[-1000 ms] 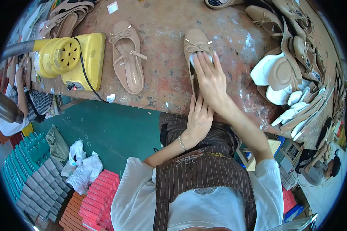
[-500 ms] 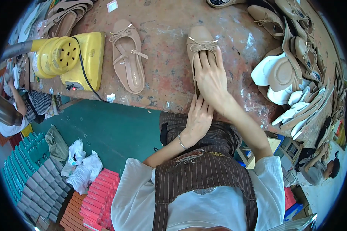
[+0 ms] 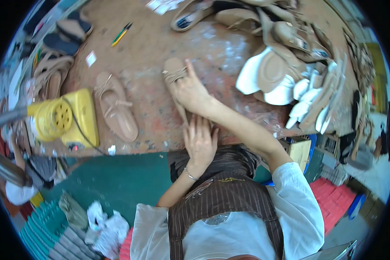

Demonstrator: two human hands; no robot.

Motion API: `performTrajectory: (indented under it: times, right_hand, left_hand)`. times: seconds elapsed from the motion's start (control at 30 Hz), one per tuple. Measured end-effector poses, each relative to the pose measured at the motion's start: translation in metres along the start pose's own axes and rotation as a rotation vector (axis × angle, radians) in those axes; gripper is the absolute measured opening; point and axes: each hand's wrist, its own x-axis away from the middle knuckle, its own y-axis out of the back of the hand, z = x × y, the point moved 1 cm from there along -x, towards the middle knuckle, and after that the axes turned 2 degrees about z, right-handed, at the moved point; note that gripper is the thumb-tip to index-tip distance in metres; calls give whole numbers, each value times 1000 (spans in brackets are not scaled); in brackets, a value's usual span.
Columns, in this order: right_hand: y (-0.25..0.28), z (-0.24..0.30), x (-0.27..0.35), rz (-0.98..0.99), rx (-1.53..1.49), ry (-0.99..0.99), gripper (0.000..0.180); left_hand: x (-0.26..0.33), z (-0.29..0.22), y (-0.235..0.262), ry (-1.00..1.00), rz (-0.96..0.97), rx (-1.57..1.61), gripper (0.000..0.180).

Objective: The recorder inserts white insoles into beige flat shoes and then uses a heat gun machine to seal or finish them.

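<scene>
Lying under hands (image 3: 193, 93), round-toed tan shoe (image 3: 171, 86), thin bow (image 3: 175, 75)

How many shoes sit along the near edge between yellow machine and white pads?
2: one shoe beside the yellow machine, the other shoe partly hidden under the right hand, left hand at its near end.

Green floor (image 3: 121, 180) below scuffed brown workbench (image 3: 147, 39); teal stack (image 3: 43, 227) lower left, red stack (image 3: 329, 201) lower right.

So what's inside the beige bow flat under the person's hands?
The right hand, partly tucked inside the beige bow flat behind its bow. The left hand lies at the heel end. Together they hide most of the interior; anything beneath can't be seen.
</scene>
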Motion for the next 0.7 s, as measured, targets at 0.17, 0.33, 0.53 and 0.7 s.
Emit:
performTrajectory:
  times: [0.17, 0.33, 0.53, 0.7]
  right_hand:
    - [73, -14, 74, -198, -880, 258, 29]
    - [87, -127, 184, -958, -897, -716, 15]
    - [69, -191, 141, -759, -204, -726, 20]
    - [41, -227, 88, -347, 128, -682, 28]
  left_hand:
    - [-42, 35, 19, 212, 69, 200, 31]
    - [-69, 84, 123, -77, -316, -156, 28]
    - [-27, 194, 120, 115, 11, -470, 19]
    - [-1, 148, 110, 170, -70, -321, 21]
